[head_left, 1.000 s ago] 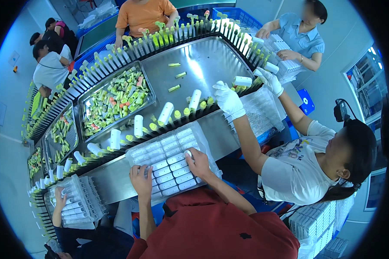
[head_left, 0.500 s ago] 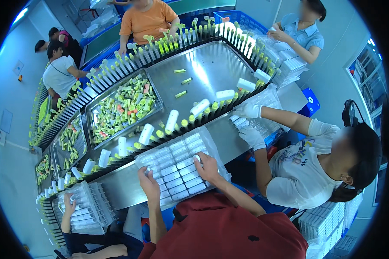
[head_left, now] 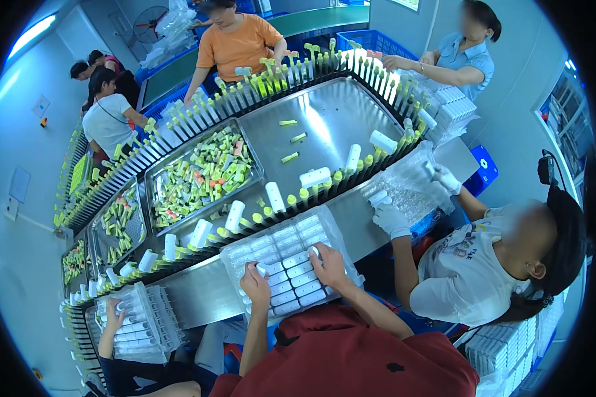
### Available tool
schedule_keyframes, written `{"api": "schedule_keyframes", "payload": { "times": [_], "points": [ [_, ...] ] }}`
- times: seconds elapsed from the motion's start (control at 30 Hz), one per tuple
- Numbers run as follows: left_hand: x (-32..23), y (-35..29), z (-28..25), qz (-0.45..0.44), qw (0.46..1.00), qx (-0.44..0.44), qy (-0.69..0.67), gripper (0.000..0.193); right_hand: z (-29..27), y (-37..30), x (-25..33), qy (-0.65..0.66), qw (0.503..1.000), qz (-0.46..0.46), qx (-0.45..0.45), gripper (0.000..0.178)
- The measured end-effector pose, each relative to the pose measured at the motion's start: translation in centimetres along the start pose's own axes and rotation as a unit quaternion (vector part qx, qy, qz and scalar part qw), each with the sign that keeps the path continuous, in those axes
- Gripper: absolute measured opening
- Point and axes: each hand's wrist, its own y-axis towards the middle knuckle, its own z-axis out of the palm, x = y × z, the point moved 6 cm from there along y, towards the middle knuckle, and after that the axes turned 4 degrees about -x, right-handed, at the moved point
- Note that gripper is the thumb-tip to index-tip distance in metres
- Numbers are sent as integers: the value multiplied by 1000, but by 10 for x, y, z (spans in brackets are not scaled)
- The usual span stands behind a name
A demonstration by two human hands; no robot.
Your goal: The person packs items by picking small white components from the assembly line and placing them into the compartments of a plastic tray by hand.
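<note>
A clear plastic blister tray (head_left: 271,239) lies tilted before me, its nearer rows filled with white rectangular plastic casings (head_left: 297,276). At the tray's left side, my left hand (head_left: 255,286) is closed, pinching a white casing (head_left: 263,270) between thumb and fingers. My right hand (head_left: 329,267) is closed over the right end of the rows, a white casing (head_left: 314,252) partly showing under its thumb. The far compartments hold no white casings.
Beyond the tray runs a rack of black pegs (head_left: 245,233) carrying white casings and yellow-green pieces. Inside it stands a metal tray (head_left: 202,178) of mixed small parts. A gloved co-worker (head_left: 467,264) works at my right; another person's hand (head_left: 114,321) is at my left.
The view has shifted. My left hand has turned, and the casing in it now sticks up. Casings on the rack have moved left. The right-hand co-worker's gloves have moved apart.
</note>
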Motion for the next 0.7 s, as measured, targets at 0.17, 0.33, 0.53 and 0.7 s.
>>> {"api": "schedule_keyframes", "payload": {
  "times": [0.17, 0.33, 0.53, 0.7],
  "points": [
    [0, 3, -2, 29, 999, -9, -17, 41, -4, -3, -6, 78, 992, 90, -34, 32],
    [2, 1, -3, 43, 999, -15, 17, 44, -50, 45, -17, 167, 959, 84, -213, 43],
    [2, -1, -6, 41, 999, -22, 9, 40, -163, 171, -74, 177, 909, 174, -334, 45],
    [3, -1, -2, 40, 999, -11, -1, 40, -194, 229, -53, -106, 936, 58, -331, 41]
  ]
}}
